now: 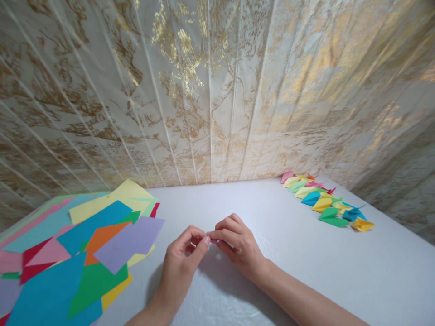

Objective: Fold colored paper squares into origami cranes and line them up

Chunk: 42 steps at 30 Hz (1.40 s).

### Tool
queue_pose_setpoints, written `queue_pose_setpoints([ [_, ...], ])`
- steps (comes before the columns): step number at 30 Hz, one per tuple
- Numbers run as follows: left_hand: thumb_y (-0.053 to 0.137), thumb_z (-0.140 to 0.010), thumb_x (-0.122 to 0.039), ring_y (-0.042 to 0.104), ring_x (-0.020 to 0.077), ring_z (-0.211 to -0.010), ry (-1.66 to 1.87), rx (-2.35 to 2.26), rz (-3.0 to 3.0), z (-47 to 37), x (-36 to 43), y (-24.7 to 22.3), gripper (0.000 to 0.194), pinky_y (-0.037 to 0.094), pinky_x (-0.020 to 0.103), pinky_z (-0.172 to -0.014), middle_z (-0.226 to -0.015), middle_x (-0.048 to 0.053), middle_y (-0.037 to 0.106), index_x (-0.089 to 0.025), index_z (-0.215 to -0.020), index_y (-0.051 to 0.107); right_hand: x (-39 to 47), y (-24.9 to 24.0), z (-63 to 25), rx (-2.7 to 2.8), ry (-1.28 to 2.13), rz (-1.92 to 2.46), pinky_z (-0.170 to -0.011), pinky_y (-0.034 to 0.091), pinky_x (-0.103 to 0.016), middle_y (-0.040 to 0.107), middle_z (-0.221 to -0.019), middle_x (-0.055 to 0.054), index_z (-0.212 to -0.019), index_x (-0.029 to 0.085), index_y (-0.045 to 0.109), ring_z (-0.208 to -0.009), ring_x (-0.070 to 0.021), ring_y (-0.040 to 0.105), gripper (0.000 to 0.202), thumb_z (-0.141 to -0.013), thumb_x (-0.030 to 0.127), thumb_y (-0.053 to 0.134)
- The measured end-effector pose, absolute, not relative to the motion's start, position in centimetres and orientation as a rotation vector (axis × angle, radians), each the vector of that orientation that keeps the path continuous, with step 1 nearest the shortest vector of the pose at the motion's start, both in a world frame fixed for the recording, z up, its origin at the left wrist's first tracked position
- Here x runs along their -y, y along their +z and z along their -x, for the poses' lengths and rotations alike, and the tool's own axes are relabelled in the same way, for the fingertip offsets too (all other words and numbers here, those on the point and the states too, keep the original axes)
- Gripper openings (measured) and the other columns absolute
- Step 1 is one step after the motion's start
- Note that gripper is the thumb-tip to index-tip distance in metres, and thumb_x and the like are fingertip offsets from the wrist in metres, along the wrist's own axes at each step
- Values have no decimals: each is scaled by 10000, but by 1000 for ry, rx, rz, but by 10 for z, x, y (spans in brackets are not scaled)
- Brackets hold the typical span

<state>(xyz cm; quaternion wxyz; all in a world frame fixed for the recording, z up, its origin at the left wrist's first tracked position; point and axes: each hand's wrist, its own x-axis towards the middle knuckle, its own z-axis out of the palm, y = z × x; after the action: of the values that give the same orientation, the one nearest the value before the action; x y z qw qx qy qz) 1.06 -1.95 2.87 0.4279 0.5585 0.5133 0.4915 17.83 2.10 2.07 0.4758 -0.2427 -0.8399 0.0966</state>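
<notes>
A small purplish piece (pixel 214 241), nearly hidden, is pinched in the fingertips of my left hand (pixel 183 256) and right hand (pixel 239 242), above the white table's (pixel 210 201) middle; its direction and long axis I can't tell. Coloured sheets (pixel 131 242) overlap along the left edge, folded paper figures (pixel 332 218) near the far right corner.

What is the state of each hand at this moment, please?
Left hand: closed in a pinch; whether it holds anything cannot be told.
Right hand: likewise closed, meeting the left; anything held is too hidden to tell.
</notes>
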Motion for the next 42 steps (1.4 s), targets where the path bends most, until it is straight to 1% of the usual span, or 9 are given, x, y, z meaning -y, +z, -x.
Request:
queue_pose_setpoints([
  [3, 650, -809, -457, 473, 152, -669, 1201, -1273, -1290, -12, 19, 31, 273, 393, 242, -630, -679, -31, 538, -205, -716, 603, -21, 20, -179, 2054, 267, 608, -700, 453, -313, 658, -843, -60, -1065, 244, 718, -785, -195, 543, 208, -1007, 206, 521],
  [8, 664, -775, -499, 395, 132, -604, 1117, -1258, -1120, -13, 19, 31, 316, 330, 241, -571, -615, -49, 476, -198, -701, 603, -21, 20, -179, 2044, 326, 640, -709, 458, -317, 652, -847, -56, -1046, 258, 726, -793, -198, 550, 192, -999, 229, 542],
  [17, 714, -730, -438, 421, 116, -631, 1037, -1083, -910, -10, 15, 34, 280, 354, 231, -603, -668, -33, 522, -170, -727, 634, -20, 19, -181, 2047, 389, 613, -716, 450, -313, 643, -844, -56, -1025, 240, 724, -779, -190, 552, 199, -1006, 228, 526],
  [21, 748, -737, -422, 437, 103, -627, 980, -951, -857, -7, 14, 34, 280, 358, 216, -592, -706, -28, 537, -163, -781, 653, -18, 21, -181, 1983, 511, 642, -733, 454, -317, 637, -845, -48, -1003, 241, 732, -789, -184, 569, 206, -1007, 264, 527],
  [24, 750, -758, -416, 443, 100, -620, 975, -890, -863, -6, 11, 32, 266, 361, 211, -591, -710, -29, 535, -173, -772, 642, -16, 23, -181, 1912, 627, 665, -743, 453, -319, 641, -837, -45, -970, 236, 740, -799, -186, 581, 194, -993, 291, 555],
  [28, 716, -802, -433, 457, 115, -648, 982, -897, -983, -4, 8, 31, 258, 375, 219, -620, -727, -23, 540, -186, -802, 643, -15, 23, -178, 1777, 800, 705, -733, 446, -310, 635, -806, -29, -896, 240, 755, -775, -179, 577, 152, -948, 317, 633],
  [32, 628, -879, -446, 471, 147, -686, 1052, -993, -1308, -2, 9, 36, 258, 386, 245, -656, -722, -20, 530, -199, -808, 636, -14, 21, -174, 1607, 1017, 736, -732, 430, -301, 629, -794, -17, -826, 235, 760, -752, -166, 555, 162, -899, 366, 699],
  [37, 581, -906, -366, 508, 166, -725, 1119, -1141, -1610, -2, 15, 43, 181, 399, 267, -709, -759, -21, 562, -221, -801, 603, -13, 18, -170, 1434, 1213, 779, -715, 402, -295, 597, -753, -6, -747, 213, 740, -731, -160, 512, 209, -818, 408, 767],
  [42, 563, -909, -317, 500, 160, -707, 1182, -1215, -1673, -5, 18, 40, 177, 399, 257, -696, -729, -34, 550, -227, -757, 581, -12, 17, -166, 1322, 1376, 785, -678, 373, -289, 571, -736, 1, -733, 201, 715, -690, -150, 465, 229, -773, 416, 787],
])
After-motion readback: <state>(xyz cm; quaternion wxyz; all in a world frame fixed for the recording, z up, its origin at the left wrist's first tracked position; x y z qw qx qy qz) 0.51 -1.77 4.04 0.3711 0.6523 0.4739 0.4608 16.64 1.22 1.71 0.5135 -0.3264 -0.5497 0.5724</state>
